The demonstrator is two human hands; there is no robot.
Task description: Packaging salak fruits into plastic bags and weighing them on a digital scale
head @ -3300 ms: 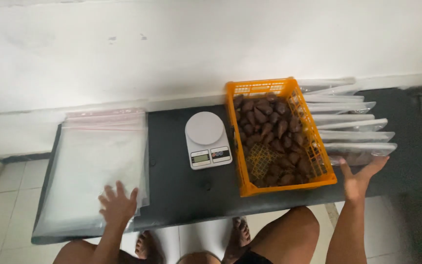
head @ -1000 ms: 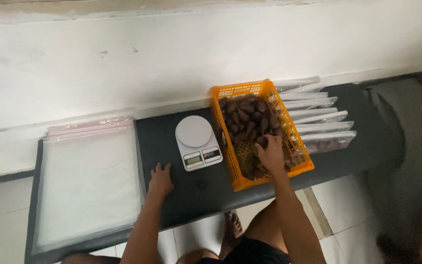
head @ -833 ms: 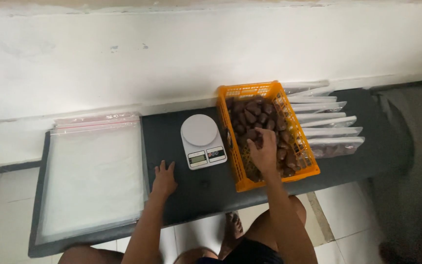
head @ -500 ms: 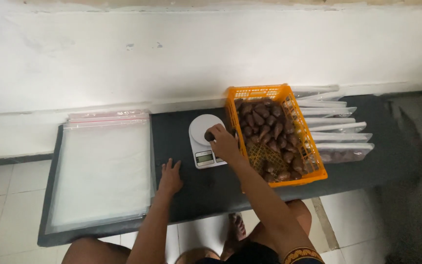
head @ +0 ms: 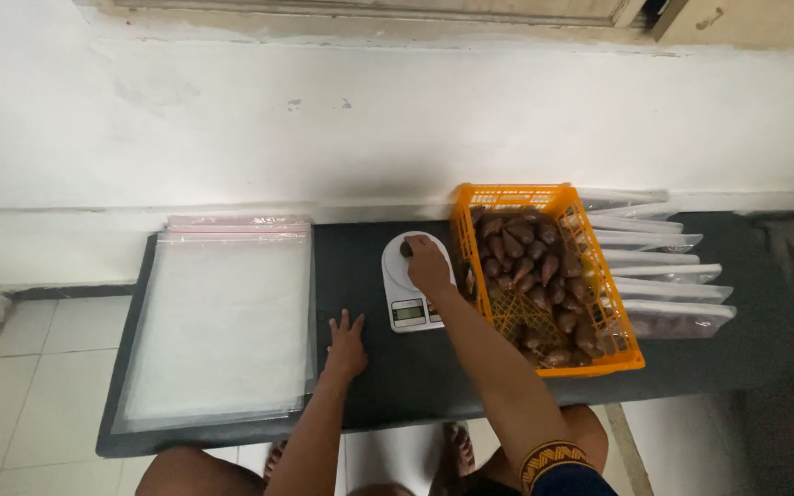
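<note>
Head view: brown fruit under right hand.

A stack of clear bags (pink-edged) lies left on the dark bench; filled packets right.

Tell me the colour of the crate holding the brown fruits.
Orange crate, shown best in the head view.

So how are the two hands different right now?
The right hand reaches out over the white scale, curled around a small brown fruit. The left hand lies flat on the dark bench, fingers spread, holding nothing. The right hand is farther from the body. Both are bare.
</note>
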